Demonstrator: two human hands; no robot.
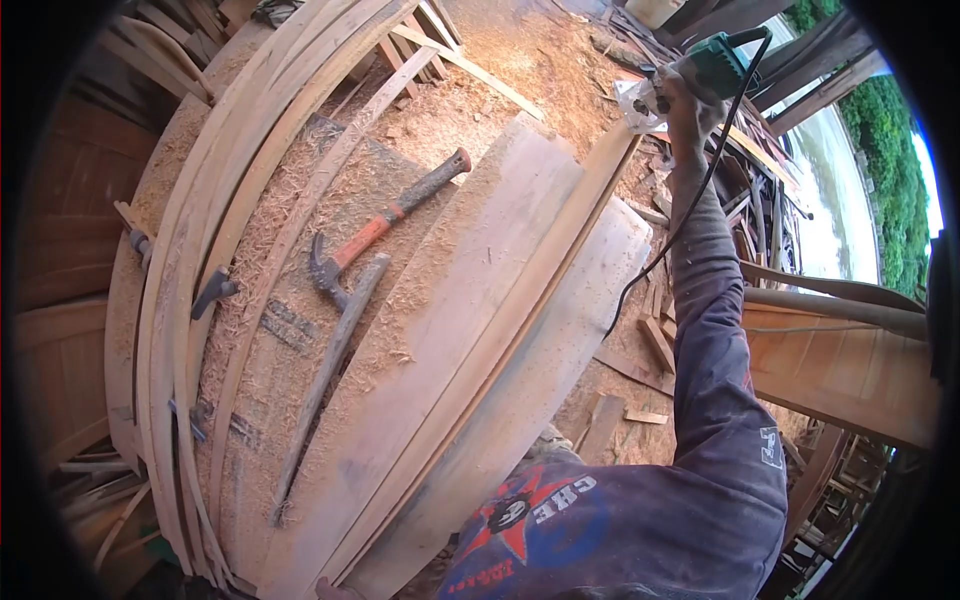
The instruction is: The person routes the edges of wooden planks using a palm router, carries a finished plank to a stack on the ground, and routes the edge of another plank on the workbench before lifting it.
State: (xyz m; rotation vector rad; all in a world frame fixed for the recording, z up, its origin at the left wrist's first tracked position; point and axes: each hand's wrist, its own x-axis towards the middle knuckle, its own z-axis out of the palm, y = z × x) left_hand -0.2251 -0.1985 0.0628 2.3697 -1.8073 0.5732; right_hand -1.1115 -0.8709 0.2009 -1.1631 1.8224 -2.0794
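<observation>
My right hand (688,115) is stretched out at the upper right, its fingers wrapped round a green trim router (712,68) with a clear plastic base. That base sits at the far end of a long narrow plank (592,180). A black cord (690,225) runs from the router down past my forearm. At the bottom edge, only a small part of my left hand (338,591) shows, by the plank's near end; its fingers are mostly out of view. The narrow plank lies between a wide board (450,285) on its left and another board (590,265) on its right.
A claw hammer (365,240) with an orange and black handle lies among shavings. Beside it is a thin wooden stick (325,400). Long curved strips (215,185) and a clamp (213,292) are at the left. Scrap wood (655,345) litters the ground at right.
</observation>
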